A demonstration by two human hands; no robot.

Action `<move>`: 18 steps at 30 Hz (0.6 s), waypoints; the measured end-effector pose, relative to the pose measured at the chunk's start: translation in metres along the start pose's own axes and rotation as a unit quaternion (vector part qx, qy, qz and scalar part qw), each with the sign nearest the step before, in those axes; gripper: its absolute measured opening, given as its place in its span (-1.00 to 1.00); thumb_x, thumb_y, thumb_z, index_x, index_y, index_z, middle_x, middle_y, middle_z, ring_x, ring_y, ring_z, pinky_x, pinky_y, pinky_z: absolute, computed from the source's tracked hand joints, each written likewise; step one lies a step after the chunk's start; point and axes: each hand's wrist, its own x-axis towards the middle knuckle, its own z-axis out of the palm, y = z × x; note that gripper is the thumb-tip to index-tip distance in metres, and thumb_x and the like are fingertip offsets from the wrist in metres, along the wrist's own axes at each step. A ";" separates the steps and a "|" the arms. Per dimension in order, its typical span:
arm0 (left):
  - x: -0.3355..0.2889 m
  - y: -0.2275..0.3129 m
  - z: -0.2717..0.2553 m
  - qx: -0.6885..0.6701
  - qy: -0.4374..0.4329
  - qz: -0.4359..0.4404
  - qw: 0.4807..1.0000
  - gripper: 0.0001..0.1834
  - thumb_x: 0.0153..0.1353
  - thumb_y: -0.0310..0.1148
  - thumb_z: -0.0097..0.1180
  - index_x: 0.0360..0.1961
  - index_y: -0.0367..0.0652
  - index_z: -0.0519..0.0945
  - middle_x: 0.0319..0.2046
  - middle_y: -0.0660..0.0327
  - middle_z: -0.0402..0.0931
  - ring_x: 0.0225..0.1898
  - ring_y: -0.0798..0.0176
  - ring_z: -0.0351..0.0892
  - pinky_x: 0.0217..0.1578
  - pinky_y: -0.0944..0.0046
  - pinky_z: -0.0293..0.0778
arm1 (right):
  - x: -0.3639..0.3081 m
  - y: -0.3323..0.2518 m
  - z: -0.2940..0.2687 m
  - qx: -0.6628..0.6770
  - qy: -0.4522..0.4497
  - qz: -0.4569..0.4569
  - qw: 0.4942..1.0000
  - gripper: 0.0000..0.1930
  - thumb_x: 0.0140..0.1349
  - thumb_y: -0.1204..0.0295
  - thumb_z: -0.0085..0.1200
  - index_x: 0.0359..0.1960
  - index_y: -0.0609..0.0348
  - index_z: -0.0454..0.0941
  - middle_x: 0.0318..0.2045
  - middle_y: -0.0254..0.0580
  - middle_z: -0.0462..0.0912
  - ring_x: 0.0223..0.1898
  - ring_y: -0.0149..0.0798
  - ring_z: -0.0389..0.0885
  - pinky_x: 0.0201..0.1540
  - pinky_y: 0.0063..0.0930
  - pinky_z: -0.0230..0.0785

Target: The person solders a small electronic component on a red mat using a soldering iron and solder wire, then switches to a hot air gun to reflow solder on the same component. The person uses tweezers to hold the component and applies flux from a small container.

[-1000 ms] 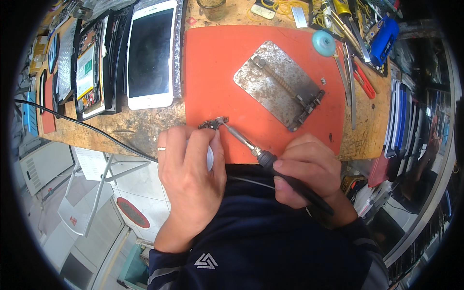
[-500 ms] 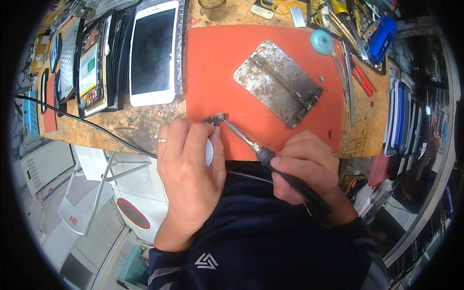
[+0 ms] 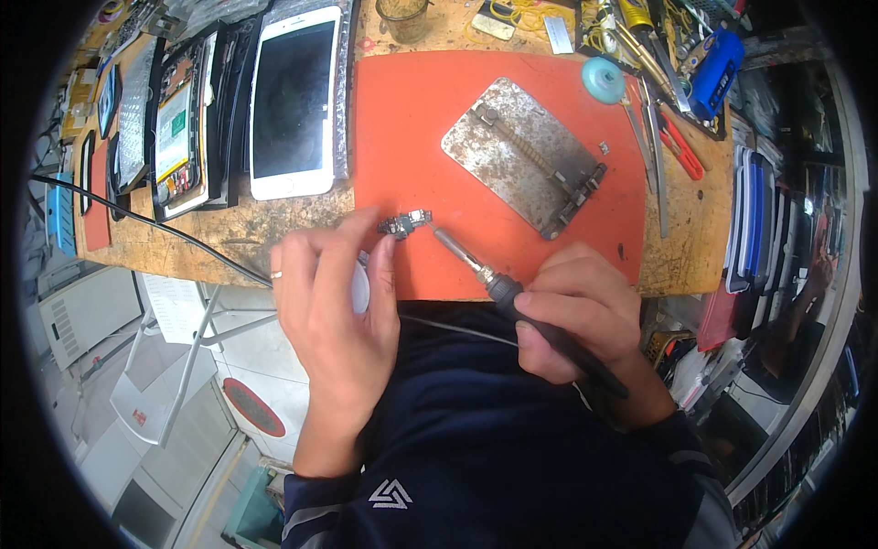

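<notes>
My right hand (image 3: 585,316) grips a soldering iron (image 3: 549,334) by its black handle, fingers wrapped round it. The iron's metal tip points up and left, just right of a small dark circuit board (image 3: 405,223) on the orange-red mat (image 3: 402,110). A narrow gap shows between tip and board. My left hand (image 3: 334,302) is curled around a white round disc (image 3: 361,284), perhaps a spool, partly hidden by the fingers. Its index finger and thumb reach to the board's left end; whether they touch it I cannot tell.
A rusty metal board holder (image 3: 521,156) lies on the mat. Left of it rests a white phone (image 3: 294,101) beside stacked device parts. Tweezers (image 3: 657,156), a red-handled tool (image 3: 681,151) and a teal round container (image 3: 604,80) lie at right. A black cable (image 3: 174,235) crosses the left side.
My left hand has shifted left and its fingers have spread away from the board, showing more of it. The iron's tip has drawn slightly away, down and right.
</notes>
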 end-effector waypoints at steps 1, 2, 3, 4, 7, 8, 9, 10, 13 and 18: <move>0.000 -0.001 0.001 -0.009 -0.008 -0.001 1.000 -0.65 0.25 -0.56 0.47 0.07 -0.23 0.78 -0.24 0.10 0.56 -0.18 -0.01 0.53 -0.10 0.02 0.46 | 0.000 0.000 0.001 -0.001 0.000 -0.002 1.000 -0.64 -0.09 0.64 0.40 -0.16 0.27 0.78 -0.36 -0.14 0.68 -0.43 -0.16 0.69 -0.40 -0.35 0.55; 0.001 -0.001 0.002 -0.021 -0.018 -0.003 1.000 -0.64 0.26 -0.55 0.47 0.09 -0.22 0.80 -0.25 0.11 0.55 -0.18 0.00 0.53 -0.09 0.03 0.46 | -0.001 0.001 0.001 -0.005 -0.006 -0.006 1.000 -0.65 -0.05 0.62 0.39 -0.14 0.26 0.77 -0.35 -0.13 0.68 -0.42 -0.14 0.67 -0.38 -0.33 0.54; 0.001 -0.001 0.002 -0.016 -0.019 -0.005 1.000 -0.65 0.26 -0.54 0.48 0.08 -0.21 0.81 -0.26 0.12 0.54 -0.18 0.01 0.53 -0.10 0.03 0.46 | -0.001 0.002 0.001 -0.009 -0.012 -0.009 1.000 -0.66 -0.01 0.59 0.38 -0.11 0.26 0.75 -0.34 -0.11 0.68 -0.42 -0.13 0.66 -0.36 -0.30 0.54; 0.001 -0.001 0.003 -0.014 -0.021 -0.009 1.000 -0.66 0.26 -0.54 0.48 0.07 -0.20 0.82 -0.26 0.12 0.53 -0.18 0.02 0.53 -0.10 0.03 0.45 | -0.001 0.002 0.001 -0.011 -0.015 -0.013 1.000 -0.66 0.03 0.57 0.37 -0.09 0.25 0.74 -0.33 -0.10 0.69 -0.41 -0.12 0.65 -0.34 -0.28 0.54; 0.001 0.000 0.005 -0.010 -0.024 -0.011 1.000 -0.69 0.25 -0.52 0.49 0.04 -0.20 0.83 -0.27 0.13 0.52 -0.19 0.03 0.52 -0.10 0.03 0.46 | -0.002 0.003 0.001 -0.012 -0.020 -0.011 1.000 -0.67 0.04 0.57 0.38 -0.09 0.25 0.74 -0.33 -0.10 0.69 -0.41 -0.11 0.65 -0.34 -0.28 0.54; 0.001 0.001 0.004 -0.011 -0.025 -0.015 1.000 -0.69 0.25 -0.52 0.49 0.03 -0.20 0.84 -0.26 0.13 0.53 -0.19 0.03 0.52 -0.10 0.03 0.46 | -0.003 0.003 0.001 -0.015 -0.021 -0.010 1.000 -0.67 0.05 0.57 0.38 -0.09 0.25 0.74 -0.33 -0.10 0.69 -0.41 -0.11 0.65 -0.34 -0.28 0.53; 0.001 0.001 0.004 -0.007 -0.024 -0.011 1.000 -0.69 0.25 -0.52 0.50 0.03 -0.20 0.84 -0.26 0.13 0.53 -0.19 0.03 0.52 -0.10 0.03 0.46 | -0.003 0.002 0.001 -0.015 -0.022 -0.009 1.000 -0.67 0.05 0.56 0.38 -0.08 0.25 0.74 -0.33 -0.10 0.69 -0.41 -0.11 0.66 -0.34 -0.28 0.53; 0.001 0.001 0.004 -0.007 -0.024 -0.011 1.000 -0.69 0.25 -0.52 0.50 0.03 -0.20 0.84 -0.26 0.13 0.53 -0.19 0.03 0.52 -0.10 0.03 0.46 | -0.003 0.002 0.001 -0.015 -0.023 -0.008 1.000 -0.67 0.06 0.56 0.39 -0.08 0.25 0.74 -0.33 -0.10 0.69 -0.41 -0.11 0.66 -0.34 -0.28 0.53; 0.001 0.002 0.004 -0.002 -0.022 -0.007 1.000 -0.68 0.25 -0.51 0.51 0.04 -0.19 0.85 -0.26 0.14 0.53 -0.19 0.04 0.52 -0.10 0.03 0.46 | -0.002 0.002 0.000 -0.014 -0.021 -0.005 1.000 -0.68 0.07 0.55 0.39 -0.08 0.25 0.74 -0.32 -0.10 0.68 -0.41 -0.11 0.66 -0.34 -0.27 0.54; -0.001 0.001 0.005 0.009 -0.020 -0.001 1.000 -0.66 0.25 -0.48 0.51 0.07 -0.15 0.86 -0.26 0.16 0.53 -0.18 0.05 0.52 -0.11 0.03 0.45 | -0.002 0.002 0.000 -0.015 -0.024 -0.010 1.000 -0.68 0.08 0.55 0.39 -0.08 0.25 0.74 -0.32 -0.11 0.68 -0.40 -0.11 0.66 -0.34 -0.27 0.54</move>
